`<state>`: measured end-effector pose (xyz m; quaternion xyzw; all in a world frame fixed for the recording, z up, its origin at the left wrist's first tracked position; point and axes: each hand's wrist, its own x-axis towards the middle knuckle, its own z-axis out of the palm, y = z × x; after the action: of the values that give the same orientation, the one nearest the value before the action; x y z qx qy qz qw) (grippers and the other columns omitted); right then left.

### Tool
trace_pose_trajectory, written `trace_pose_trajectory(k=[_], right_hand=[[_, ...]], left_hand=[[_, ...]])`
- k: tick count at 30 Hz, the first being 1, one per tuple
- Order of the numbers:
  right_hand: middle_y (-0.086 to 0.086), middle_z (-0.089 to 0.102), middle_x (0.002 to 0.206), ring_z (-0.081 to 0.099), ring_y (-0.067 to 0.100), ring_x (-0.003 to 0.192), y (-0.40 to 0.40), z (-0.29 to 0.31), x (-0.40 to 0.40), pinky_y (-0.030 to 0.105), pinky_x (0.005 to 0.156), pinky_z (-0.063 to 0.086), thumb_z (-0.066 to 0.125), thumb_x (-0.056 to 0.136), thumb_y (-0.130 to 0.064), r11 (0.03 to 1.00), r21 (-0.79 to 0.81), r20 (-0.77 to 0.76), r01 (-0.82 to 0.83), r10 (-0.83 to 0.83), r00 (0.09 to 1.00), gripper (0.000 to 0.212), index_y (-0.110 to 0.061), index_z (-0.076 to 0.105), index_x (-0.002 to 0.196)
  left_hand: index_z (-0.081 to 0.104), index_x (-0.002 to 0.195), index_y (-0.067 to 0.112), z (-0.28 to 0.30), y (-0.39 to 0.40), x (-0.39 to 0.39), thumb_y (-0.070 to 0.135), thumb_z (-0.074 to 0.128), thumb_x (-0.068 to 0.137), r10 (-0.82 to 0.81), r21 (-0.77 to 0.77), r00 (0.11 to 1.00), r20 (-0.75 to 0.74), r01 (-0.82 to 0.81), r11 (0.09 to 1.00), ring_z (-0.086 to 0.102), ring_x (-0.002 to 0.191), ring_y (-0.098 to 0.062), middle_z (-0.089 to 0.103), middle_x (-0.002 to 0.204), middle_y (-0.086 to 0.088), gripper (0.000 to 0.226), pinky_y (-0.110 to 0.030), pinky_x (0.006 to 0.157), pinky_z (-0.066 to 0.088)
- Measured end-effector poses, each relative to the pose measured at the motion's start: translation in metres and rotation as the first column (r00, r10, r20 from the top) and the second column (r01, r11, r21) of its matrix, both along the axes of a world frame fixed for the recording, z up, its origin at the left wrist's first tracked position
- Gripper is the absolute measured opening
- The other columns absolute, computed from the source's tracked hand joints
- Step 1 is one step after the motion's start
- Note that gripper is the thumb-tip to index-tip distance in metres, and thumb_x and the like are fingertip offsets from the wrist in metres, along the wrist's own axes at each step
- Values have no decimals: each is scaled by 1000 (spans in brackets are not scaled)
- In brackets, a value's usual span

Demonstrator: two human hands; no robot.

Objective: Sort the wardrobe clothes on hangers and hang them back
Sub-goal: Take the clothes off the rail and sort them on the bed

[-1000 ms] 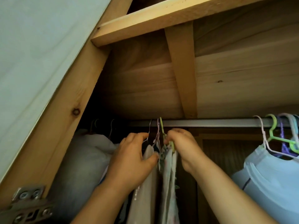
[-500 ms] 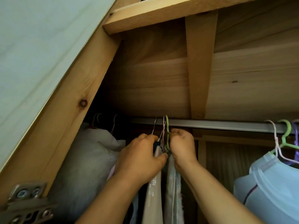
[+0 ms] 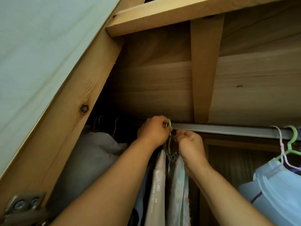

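While hands (image 3: 172,137) grip hanger (image 3: 169,141) | rail (image 3: 228,128) | blue garment (image 3: 273,193) right

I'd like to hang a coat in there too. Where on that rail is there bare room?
The rail is bare between the right hand and the green hanger at the right end. Left of the left hand it is crowded: a grey garment and dim hooks fill that corner.

Pale green hanger (image 3: 169,141) over grey metal rail (image 3: 228,128). Cream garment (image 3: 157,185) with sequin strip. Mottled pastel blue-and-pink garment (image 3: 179,180). Light blue top (image 3: 275,193) at right, on green and white hangers. Light pine wardrobe frame (image 3: 205,70).
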<state>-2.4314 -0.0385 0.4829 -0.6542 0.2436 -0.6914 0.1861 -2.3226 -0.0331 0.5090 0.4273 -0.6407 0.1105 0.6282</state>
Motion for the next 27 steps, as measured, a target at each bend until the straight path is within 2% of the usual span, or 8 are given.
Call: trace_pose_trajectory(k=[5, 7, 10, 13, 17, 19, 23, 27], right_hand=[[0, 62, 89, 58, 10, 80, 1, 6, -6, 20, 62, 42, 48, 90, -2, 1000, -10, 10, -5, 5, 1000, 24, -13, 61, 107], [1, 62, 85, 58, 11, 77, 1, 9, -8, 22, 62, 43, 48, 90, -1, 1000, -15, 6, 0, 0, 1000, 22, -15, 61, 102], [1, 60, 76, 55, 9, 67, 2, 11, -10, 20, 59, 43, 49, 88, 1, 999, -40, 8, -2, 2, 1000, 20, -14, 60, 95], [3, 60, 76, 55, 11, 67, 3, 11, -14, 22, 59, 44, 49, 88, -1, 999, -49, -25, -17, 15, 1000, 21, -21, 56, 87], [1, 62, 74, 57, 5, 59, 2, 6, -19, 15, 50, 43, 51, 87, -3, 996, -69, -88, -49, 43, 995, 22, -24, 55, 92], [0, 63, 78, 59, 2, 59, 3, 3, -19, 14, 52, 44, 50, 88, -3, 995, -77, -111, -67, 58, 992, 24, -26, 55, 91], [3, 66, 85, 63, 13, 75, 4, -1, -16, 28, 68, 51, 49, 89, -2, 993, -90, -109, -77, 67, 992, 27, -28, 55, 89], [3, 64, 75, 59, 12, 65, 3, 0, -10, 28, 62, 47, 50, 87, -3, 991, -121, -78, -60, 51, 996, 24, -25, 57, 92]], left_hand=[[64, 115, 15, 25, -40, -2, 28, 63, 88, 29, -7, 999, -37, -30, 1000, 58, 109, -25, 65, 113, -6, 30, -36, 92, 48], [60, 122, 14, 29, -54, 0, 38, 60, 89, 128, 37, 991, 42, -129, 991, 53, 114, -28, 57, 124, -11, 41, -36, 94, 46], [55, 130, 20, 37, -64, 2, 55, 51, 89, 339, 48, 908, 246, -361, 931, 41, 122, -30, 43, 130, -14, 54, -36, 97, 40], [48, 135, 28, 42, -68, 9, 66, 49, 83, 416, -17, 844, 339, -437, 899, 34, 123, -28, 38, 131, -10, 64, -35, 100, 33], [42, 138, 32, 46, -75, 16, 64, 48, 85, 385, -57, 826, 412, -398, 916, 30, 122, -23, 36, 132, -4, 62, -32, 98, 25], [41, 138, 30, 48, -77, 16, 61, 46, 88, 356, -59, 823, 442, -369, 927, 29, 124, -23, 38, 136, -3, 59, -32, 97, 22], [41, 139, 22, 48, -83, 16, 54, 45, 92, 287, -64, 855, 432, -288, 955, 33, 129, -23, 45, 141, -5, 57, -28, 98, 21], [46, 137, 18, 43, -89, 16, 48, 52, 91, 178, -64, 922, 343, -166, 984, 39, 128, -23, 49, 138, -7, 55, -26, 101, 24]])
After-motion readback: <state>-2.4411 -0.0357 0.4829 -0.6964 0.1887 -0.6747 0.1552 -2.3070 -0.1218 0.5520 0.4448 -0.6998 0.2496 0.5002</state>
